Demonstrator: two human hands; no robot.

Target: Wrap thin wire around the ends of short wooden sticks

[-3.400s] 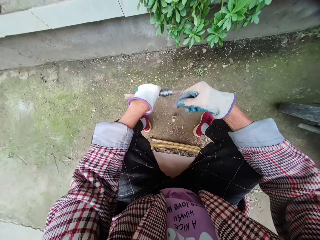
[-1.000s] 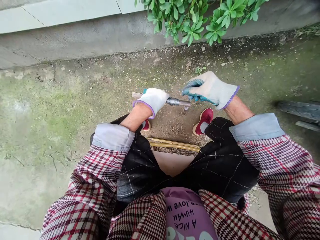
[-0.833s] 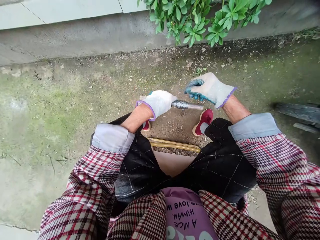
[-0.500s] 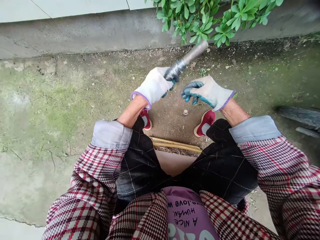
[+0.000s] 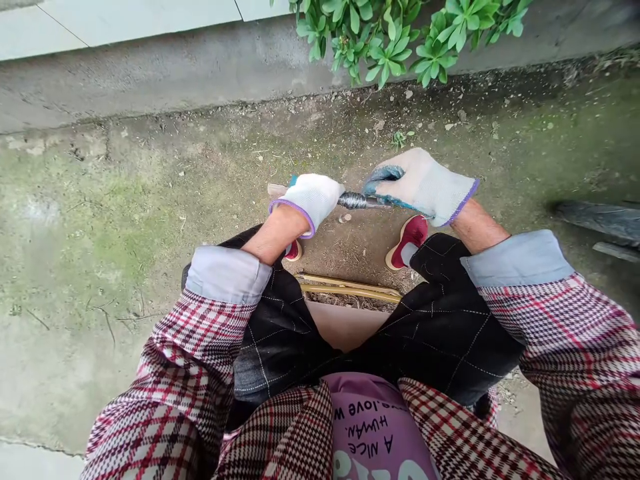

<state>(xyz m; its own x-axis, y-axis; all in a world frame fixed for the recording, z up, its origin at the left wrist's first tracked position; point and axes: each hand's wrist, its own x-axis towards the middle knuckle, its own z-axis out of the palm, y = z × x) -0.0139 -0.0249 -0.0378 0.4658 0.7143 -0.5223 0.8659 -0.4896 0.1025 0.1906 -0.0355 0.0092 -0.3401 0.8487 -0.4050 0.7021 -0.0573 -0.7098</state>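
Observation:
My left hand (image 5: pixel 313 193), in a white knit glove with a blue-green coated palm, is closed round a short rod wound with shiny metal wire (image 5: pixel 353 201). The rod lies almost level, and its pale end sticks out to the left of the glove. My right hand (image 5: pixel 413 181), gloved the same way, is at the rod's thin right end. Its fingers are curled together against or just over the wire winding. Whatever its fingertips pinch is hidden or too thin to make out.
A leafy green plant (image 5: pixel 390 40) hangs over a low concrete wall (image 5: pixel 190 67) ahead. Yellow strips (image 5: pixel 350 290) lie on the ground between my legs, behind my red shoes (image 5: pixel 411 237). A dark, blurred object (image 5: pixel 595 220) lies at the right.
The rod has swung from pointing up and right to nearly level, with its pale end now at the left. My right hand has come from beside the rod to its right end.

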